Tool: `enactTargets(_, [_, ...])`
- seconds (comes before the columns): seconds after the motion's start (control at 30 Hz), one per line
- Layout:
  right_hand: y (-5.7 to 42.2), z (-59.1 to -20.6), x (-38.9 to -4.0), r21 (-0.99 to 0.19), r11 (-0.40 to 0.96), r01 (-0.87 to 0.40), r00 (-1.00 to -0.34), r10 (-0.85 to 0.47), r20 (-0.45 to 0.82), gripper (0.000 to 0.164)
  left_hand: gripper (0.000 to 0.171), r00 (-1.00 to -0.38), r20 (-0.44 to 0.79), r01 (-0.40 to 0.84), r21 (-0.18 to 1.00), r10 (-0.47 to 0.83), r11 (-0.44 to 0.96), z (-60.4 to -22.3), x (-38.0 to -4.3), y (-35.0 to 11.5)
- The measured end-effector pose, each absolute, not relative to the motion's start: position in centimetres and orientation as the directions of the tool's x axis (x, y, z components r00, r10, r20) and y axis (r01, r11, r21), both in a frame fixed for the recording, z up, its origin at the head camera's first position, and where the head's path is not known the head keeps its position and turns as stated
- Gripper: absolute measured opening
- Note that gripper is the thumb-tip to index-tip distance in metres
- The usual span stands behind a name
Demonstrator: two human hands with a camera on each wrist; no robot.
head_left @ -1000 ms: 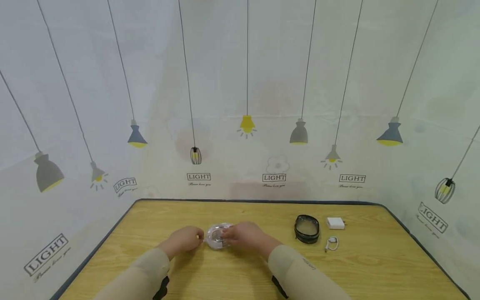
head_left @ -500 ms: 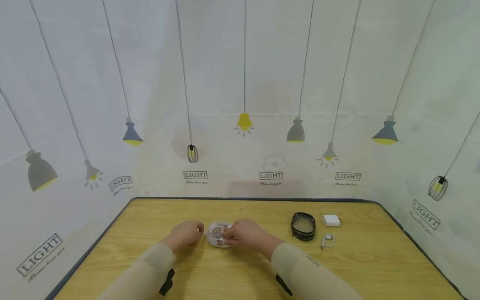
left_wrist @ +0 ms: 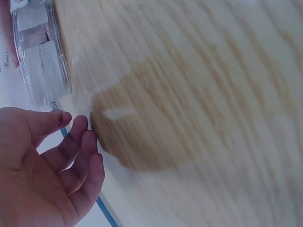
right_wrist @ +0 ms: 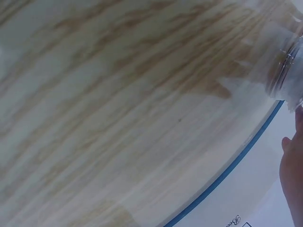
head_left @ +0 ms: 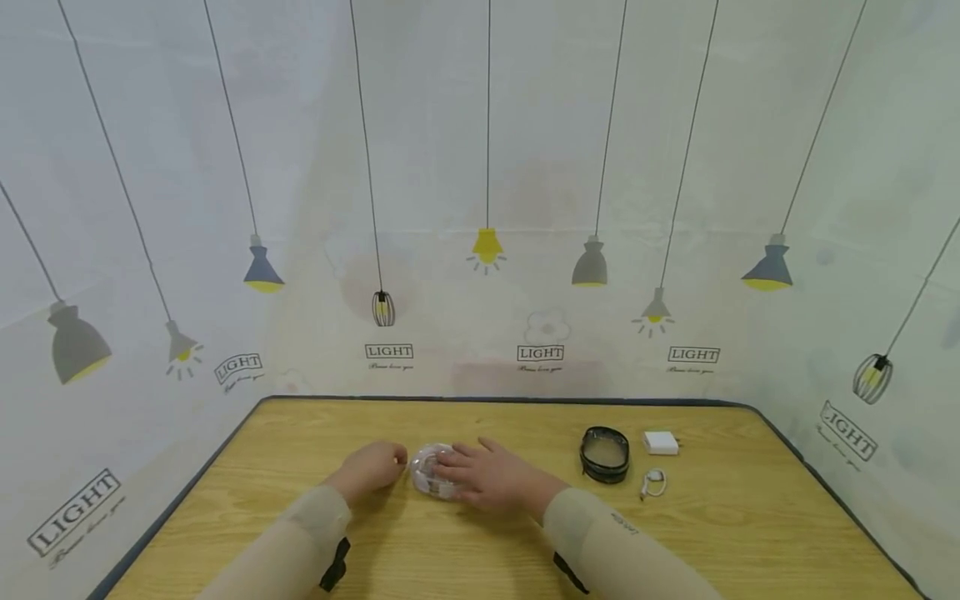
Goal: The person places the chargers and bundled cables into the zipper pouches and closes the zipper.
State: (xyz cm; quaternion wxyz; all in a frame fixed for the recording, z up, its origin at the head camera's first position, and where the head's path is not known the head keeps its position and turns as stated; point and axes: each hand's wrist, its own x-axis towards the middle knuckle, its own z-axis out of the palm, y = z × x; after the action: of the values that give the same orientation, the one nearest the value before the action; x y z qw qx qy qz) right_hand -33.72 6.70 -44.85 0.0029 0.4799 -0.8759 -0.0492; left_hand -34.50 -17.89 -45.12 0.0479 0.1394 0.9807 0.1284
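A round clear plastic case (head_left: 426, 481) with white trim lies on the wooden table. Its curved side (left_wrist: 41, 61) fills the upper left of the left wrist view, with a small pull hanging at its lower end. My right hand (head_left: 487, 477) lies over the case's right part, fingers straight and spread, covering some of it; only its edge, a hand part (right_wrist: 294, 165), enters the right wrist view. Just left of the case is my left hand (head_left: 375, 465). In the left wrist view, its fingers (left_wrist: 78, 135) bend loosely close to the pull, with a gap between thumb and forefinger.
To the right stands a round clear case with black trim (head_left: 604, 477). Beside it are a white charger plug (head_left: 661, 442) and a short white cable (head_left: 654, 483). A curtain printed with lamps (head_left: 480, 167) rises behind the table's dark edge (head_left: 480, 401).
My right hand has gone from bent fingers at the case to fingers spread flat over it. The left hand stays beside the case. The head view has shifted slightly.
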Motion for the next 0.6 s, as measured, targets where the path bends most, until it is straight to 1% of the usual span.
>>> enactTargets(0.07, [6.8,-45.0,-33.8,0.066,0.534,-0.843,-0.538,-0.841,-0.057,0.053,0.008,-0.956,-0.062,0.262,0.27,0.288,0.927,-45.2,-34.5,-18.1])
enactTargets(0.3, [7.1,-45.5,-33.4,-0.072,0.589,-0.805,-0.586,-0.808,-0.066,0.05,0.007,-0.955,-0.064,0.26,0.298,0.291,0.919,-45.4,-34.3,-18.2])
enactTargets(0.6, [6.8,-45.2,-32.6,-0.073,0.613,-0.786,-0.608,-0.789,-0.085,0.052,0.008,-0.95,-0.087,0.26,0.31,0.3,0.914,-45.2,-33.7,-18.2])
